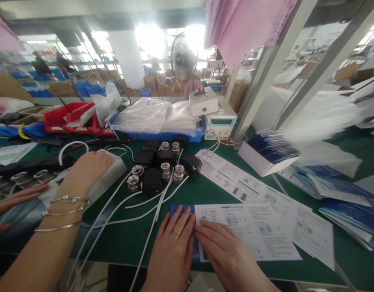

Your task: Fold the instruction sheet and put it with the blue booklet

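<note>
A printed leaflet point(254, 231), white with a blue folded end, lies on the green table in front of me. My left hand point(177, 239) rests flat on the blue part with fingers outstretched; a ring is on one finger. Beside it, my right hand point(220, 247) lies with straight fingers along the edge where blue meets white, fingertips close to the left hand. Both hands are open and grip nothing. More unfolded leaflets point(229, 178) lie fanned out beneath and behind this one.
Black devices with metal fittings point(152, 180) and white cables stand ahead. At left, a co-worker's braceleted arm point(63, 215) reaches over a whitish box point(113, 170). A white box of folded leaflets point(260, 158), folded stacks point(351, 219), a blue tray point(162, 137) and a power supply point(220, 123) surround the area.
</note>
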Tool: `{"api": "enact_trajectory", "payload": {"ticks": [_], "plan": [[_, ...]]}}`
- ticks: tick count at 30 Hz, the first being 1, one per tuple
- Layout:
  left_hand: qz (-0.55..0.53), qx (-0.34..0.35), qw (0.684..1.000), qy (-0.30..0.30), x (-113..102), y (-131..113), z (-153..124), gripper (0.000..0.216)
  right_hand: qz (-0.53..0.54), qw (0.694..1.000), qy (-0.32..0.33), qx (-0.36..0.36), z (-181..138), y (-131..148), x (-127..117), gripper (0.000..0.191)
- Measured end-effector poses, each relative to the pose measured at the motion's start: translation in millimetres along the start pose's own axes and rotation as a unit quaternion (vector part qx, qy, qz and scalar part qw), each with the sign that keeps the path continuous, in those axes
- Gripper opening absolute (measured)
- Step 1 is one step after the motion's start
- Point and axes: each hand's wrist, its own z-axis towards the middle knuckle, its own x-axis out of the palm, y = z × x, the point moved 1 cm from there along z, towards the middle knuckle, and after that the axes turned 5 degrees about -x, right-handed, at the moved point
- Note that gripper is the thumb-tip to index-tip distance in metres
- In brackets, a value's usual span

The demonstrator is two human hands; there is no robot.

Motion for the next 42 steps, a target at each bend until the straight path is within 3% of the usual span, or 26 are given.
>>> {"api": "enact_trajectory", "payload": {"ticks": [9, 13, 18, 27, 33, 36, 42], "plan": [[-0.005, 0.021, 1.0, -0.019, -9.2, 1.4, -2.6, 0.042, -0.048, 0.997, -0.06, 0.025, 2.5, 7.2, 15.1, 0.036], [-0.028, 0.033, 0.999, -0.021, -21.9, 15.9, -17.7, 0.036, -0.058, 0.996, -0.061, 0.011, 2.8, 8.1, 15.6, 0.034], [-0.067, -0.003, 0.998, -0.019, -32.9, 38.1, -26.7, 0.031, -0.048, 0.997, -0.066, 0.014, 2.7, 8.9, 14.6, 0.03], [-0.113, -0.093, 0.989, 0.011, -12.2, 54.0, 6.0, 0.023, -0.047, 0.997, -0.064, 0.015, 3.6, 7.2, 15.0, 0.03], [-0.131, -0.116, 0.984, 0.019, -11.0, 52.3, 5.0, 0.02, -0.067, 0.996, -0.055, 0.01, 5.7, 9.2, 11.7, 0.033], [-0.119, -0.09, 0.987, 0.054, -18.2, 54.4, 0.4, 0.026, -0.073, 0.996, -0.052, 0.011, 5.7, 10.1, 11.7, 0.034], [-0.103, -0.043, 0.985, 0.133, -34.9, 65.7, -5.1, 0.059, -0.066, 0.997, -0.049, 0.007, 4.0, 9.3, 12.9, 0.033]]}}
